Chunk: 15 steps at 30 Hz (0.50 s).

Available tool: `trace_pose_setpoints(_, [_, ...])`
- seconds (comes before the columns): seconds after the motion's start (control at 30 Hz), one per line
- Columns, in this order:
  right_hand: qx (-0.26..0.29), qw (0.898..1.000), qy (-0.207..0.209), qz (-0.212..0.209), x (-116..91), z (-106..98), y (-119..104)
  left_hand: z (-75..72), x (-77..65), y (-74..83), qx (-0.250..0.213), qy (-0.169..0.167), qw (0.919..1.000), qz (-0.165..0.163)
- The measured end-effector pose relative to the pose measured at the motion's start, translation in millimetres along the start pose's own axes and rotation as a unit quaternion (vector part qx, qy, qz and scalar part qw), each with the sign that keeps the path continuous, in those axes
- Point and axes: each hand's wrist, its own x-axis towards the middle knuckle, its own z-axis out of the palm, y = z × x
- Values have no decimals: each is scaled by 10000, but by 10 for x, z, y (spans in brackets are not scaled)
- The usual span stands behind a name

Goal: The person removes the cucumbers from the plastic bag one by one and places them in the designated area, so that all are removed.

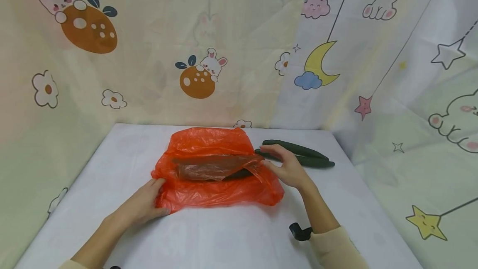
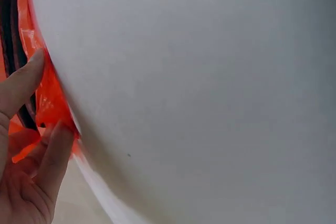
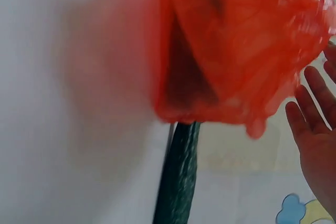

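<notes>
A red plastic bag (image 1: 220,194) lies spread on the white table, and through its opening shows a dark green cucumber (image 1: 239,174). In the left wrist view, long dark shapes (image 2: 13,35) lie within the bag. My left hand (image 1: 143,200) rests at the bag's left end, thumb and fingers spread apart against the plastic. At the opposite end, my right hand (image 1: 285,167) hovers by the upper right edge with loosely extended fingers. The right wrist view shows those fingers (image 3: 315,100) spread beside the red film. Two cucumbers (image 1: 313,162) lie partly behind this hand.
The white table (image 1: 209,240) ends at a printed cloth backdrop (image 1: 149,74) behind and at both sides. A black curved piece (image 1: 300,232) sits by the right wrist, next to the cream sleeve (image 1: 336,248).
</notes>
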Motion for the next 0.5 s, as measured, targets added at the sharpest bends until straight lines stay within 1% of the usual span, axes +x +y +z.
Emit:
trace_pose_setpoints(0.1, [57, 9999, -87, -110, 30, 79, -104, 0, 22, 20, 54, 118, 9999, 63])
trace_pose_setpoints(0.23, [112, 9994, -237, -240, 67, 187, -230, -13, 44, 38, -43, 183, 9996, 187])
trace_pose_setpoints(0.4, [162, 9977, -358, -556, 99, 317, -342, -6, 96, 34, -78, 175, 9995, 261])
trace_pose_setpoints(0.5, [215, 9961, -420, -751, 121, 414, -395, -11, 125, 27, -56, 126, 9997, 224])
